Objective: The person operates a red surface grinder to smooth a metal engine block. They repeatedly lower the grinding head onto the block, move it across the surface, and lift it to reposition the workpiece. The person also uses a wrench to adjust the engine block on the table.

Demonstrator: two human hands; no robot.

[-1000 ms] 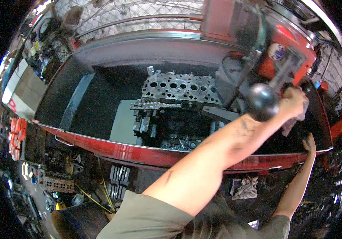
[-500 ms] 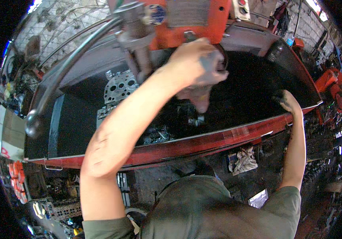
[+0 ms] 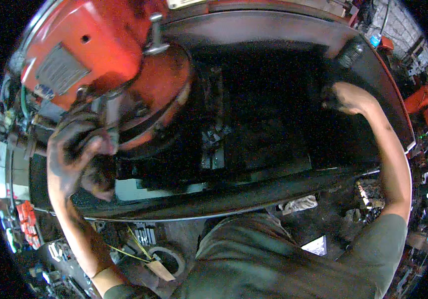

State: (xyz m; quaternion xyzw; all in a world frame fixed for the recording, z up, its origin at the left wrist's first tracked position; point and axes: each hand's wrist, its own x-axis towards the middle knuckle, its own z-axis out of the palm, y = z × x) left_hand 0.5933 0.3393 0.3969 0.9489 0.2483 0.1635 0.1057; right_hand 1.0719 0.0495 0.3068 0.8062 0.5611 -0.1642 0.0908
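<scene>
Workshop: cluttered floor and shelves ring a long, dark metal tray (image 3: pixel 184 212), with a red machine head (image 3: pixel 92 55) standing over its left part.
Left arm: rises from the lower left and crosses the tray's front edge; the blackened left hand (image 3: pixel 78 144) is up under the machine head, its wrist bent.
Right arm: bent at the elbow, forearm over the tray's right end, with the right hand (image 3: pixel 347 98) above the dark interior, pointing inward.
Edges: a round red wheel (image 3: pixel 166 94) stands just right of the left hand; the tray's right wall rises beside the right forearm.
Open room: a wide stretch of shadowed tray lies between the wheel and the right hand, which is well apart from the machine.
Left fingers: curled, gripping a dark rag (image 3: pixel 98 180) that hangs below the thumb, close beside a grey metal fitting (image 3: pixel 112 112) under the machine head.
Right fingers: dark against dark; I cannot tell how far they are open or whether they touch anything.
</scene>
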